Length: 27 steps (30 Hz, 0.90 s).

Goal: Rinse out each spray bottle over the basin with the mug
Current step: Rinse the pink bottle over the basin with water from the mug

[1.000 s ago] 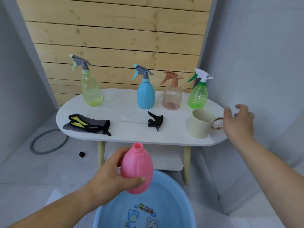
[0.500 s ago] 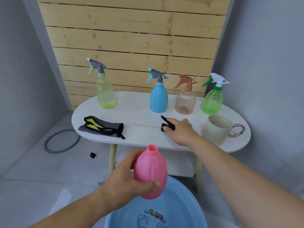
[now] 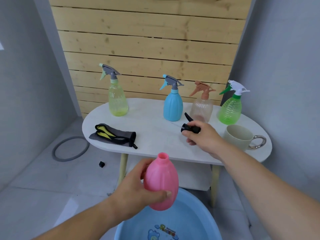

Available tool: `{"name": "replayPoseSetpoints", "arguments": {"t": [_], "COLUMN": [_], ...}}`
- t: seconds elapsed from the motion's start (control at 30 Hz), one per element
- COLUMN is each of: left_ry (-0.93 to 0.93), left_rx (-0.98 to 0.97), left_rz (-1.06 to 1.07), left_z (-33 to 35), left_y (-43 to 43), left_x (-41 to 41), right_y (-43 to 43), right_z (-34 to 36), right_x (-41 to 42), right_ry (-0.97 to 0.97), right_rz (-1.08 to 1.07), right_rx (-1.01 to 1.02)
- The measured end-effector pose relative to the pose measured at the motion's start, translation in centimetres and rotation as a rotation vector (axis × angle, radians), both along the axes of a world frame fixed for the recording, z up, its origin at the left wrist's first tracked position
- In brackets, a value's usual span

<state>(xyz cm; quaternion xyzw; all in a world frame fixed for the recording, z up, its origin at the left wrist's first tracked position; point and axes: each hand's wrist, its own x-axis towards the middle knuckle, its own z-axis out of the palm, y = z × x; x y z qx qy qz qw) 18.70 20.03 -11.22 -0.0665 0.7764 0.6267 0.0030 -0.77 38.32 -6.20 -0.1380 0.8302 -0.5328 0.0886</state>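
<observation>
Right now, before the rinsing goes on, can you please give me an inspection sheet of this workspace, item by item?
Surface: white oval table, with a lower shelf beneath.
Job's things: pink bottle, without spray head, held upright above the blue basin; black spray head held over the table; cream mug at the table's right end; yellow bottle, blue bottle, peach bottle and green bottle stand at the back, heads on.
Clutter: grey-and-yellow cloth on the table; grey ring and small black piece on the floor.
Hands: left hand grips the pink bottle; right hand pinches the black spray head.
Cables: nothing seen.
Surroundings: wooden slat wall behind, grey walls at both sides.
</observation>
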Motion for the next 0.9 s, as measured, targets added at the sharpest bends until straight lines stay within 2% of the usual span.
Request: {"name": "replayPoseSetpoints", "arguments": {"t": [0.13,0.27,0.37,0.53,0.77,0.9], "left_ry": [-0.012,-0.009,-0.009,-0.025,-0.029,-0.029], "left_rx": [0.031,0.032,0.011,-0.008,-0.026,-0.027], "left_rz": [0.013,0.016,0.014,0.001,-0.012,-0.033], "left_z": [0.1,0.7,1.0,1.1,1.3,1.4], "left_y": [0.0,0.5,1.0,1.4,1.8,1.9], "left_x": [-0.1,-0.1,0.1,0.4,0.6,0.7], "right_y": [1.9,4.7,6.1,6.9,5.0,2.9], "right_z": [4.3,8.5,10.6,13.2,13.2,11.3], "right_x": [1.8,4.0,5.3,7.2,8.5,9.0], "right_ry": [0.063,0.102,0.200,0.383,0.380,0.436], "right_rz": [0.026,0.128,0.157,0.172,0.225,0.315], "right_rx": [-0.143,-0.211,-0.247,-0.142,-0.080,0.024]}}
